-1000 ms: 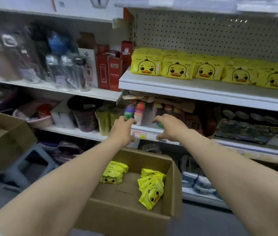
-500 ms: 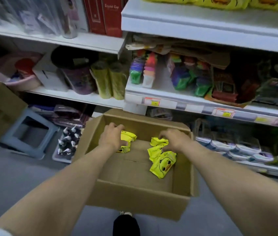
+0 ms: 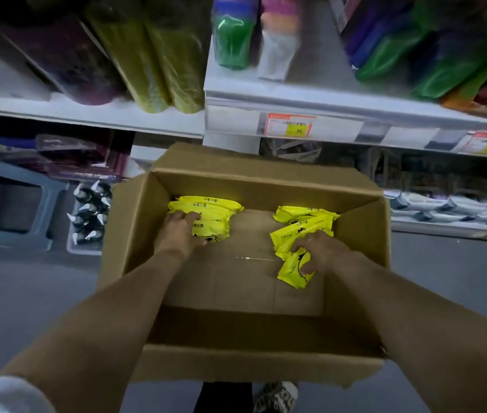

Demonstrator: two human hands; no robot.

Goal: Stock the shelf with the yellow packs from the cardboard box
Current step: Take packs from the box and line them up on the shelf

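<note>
Left hand (image 3: 180, 231) rests fingers curled on the left stack of yellow packs (image 3: 206, 217); right hand (image 3: 321, 253) pinches a pack from the right pile (image 3: 303, 231). Both inside the cardboard box (image 3: 236, 362), centre frame. Shelf (image 3: 340, 120) above, stool (image 3: 7, 204) at left.
</note>
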